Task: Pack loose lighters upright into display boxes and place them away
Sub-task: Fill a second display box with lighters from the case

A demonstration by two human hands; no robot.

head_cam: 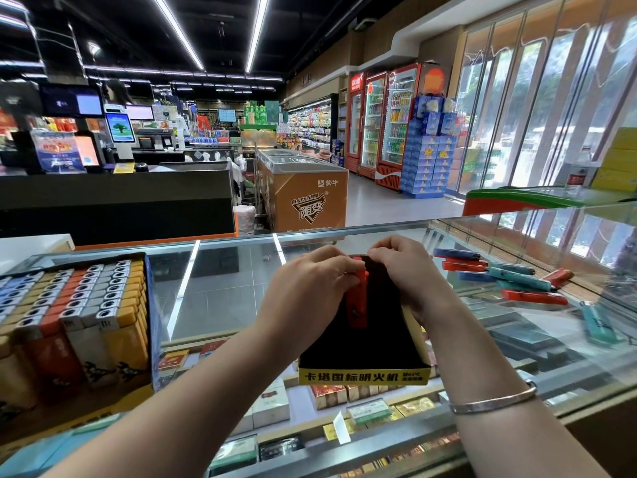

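At nine o'clock on the glass counter: a full display box packed with upright lighters in rows of blue, yellow, orange, white and yellow again, metal tops showing.

At centre, toward six o'clock: a black display box with a yellow front strip printed in black characters, standing on the glass and almost empty inside.

Just above it, at about eleven o'clock from the box's front strip: left hand, fingers curled around a red lighter, grasping it near the top while the lighter's body hangs down into the black interior, close to upright, slightly tilted.

At one o'clock from the strip: right hand, fingers bent and pinching at the box's far edge beside the lighter's top; exactly what lies between the fingertips cannot be told. Silver bangle on the right wrist, at five o'clock.

At three o'clock on the glass: loose lighters lying flat in a scattered heap, blue, red and teal, well apart from the black box; a single teal lighter lying alone just beyond, toward four o'clock.

Under the glass, from seven to five o'clock: rows of cigarette packs with price tags.
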